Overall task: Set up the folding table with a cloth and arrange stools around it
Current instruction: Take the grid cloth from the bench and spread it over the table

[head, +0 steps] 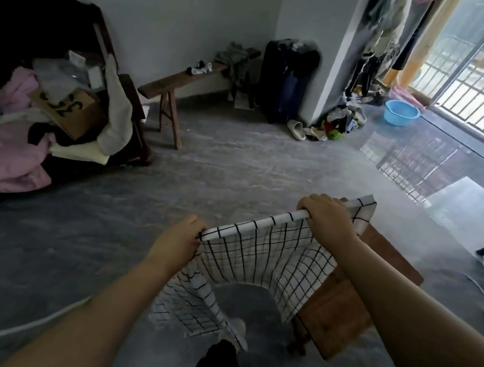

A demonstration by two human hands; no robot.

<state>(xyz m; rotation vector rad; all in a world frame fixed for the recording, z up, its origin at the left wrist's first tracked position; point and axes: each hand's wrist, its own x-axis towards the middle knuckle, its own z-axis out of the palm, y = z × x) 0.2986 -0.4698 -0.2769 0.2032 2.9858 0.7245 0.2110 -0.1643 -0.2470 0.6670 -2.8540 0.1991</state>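
Observation:
A white cloth with a black grid pattern (257, 258) hangs in the air in front of me, stretched between both hands. My left hand (177, 239) pinches its top edge at the left, and my right hand (327, 218) grips the top edge near the right corner. The cloth sags in the middle and droops toward the floor. Below and to the right of it stands a brown wooden table (344, 305), partly covered by the cloth and my right forearm.
A long wooden bench (182, 81) stands by the far wall next to a dark suitcase (283, 80). A heap of clothes and a cardboard box (70, 110) lies at the left. A blue basin (401, 113), slippers (294, 129) and a glass door are at the right.

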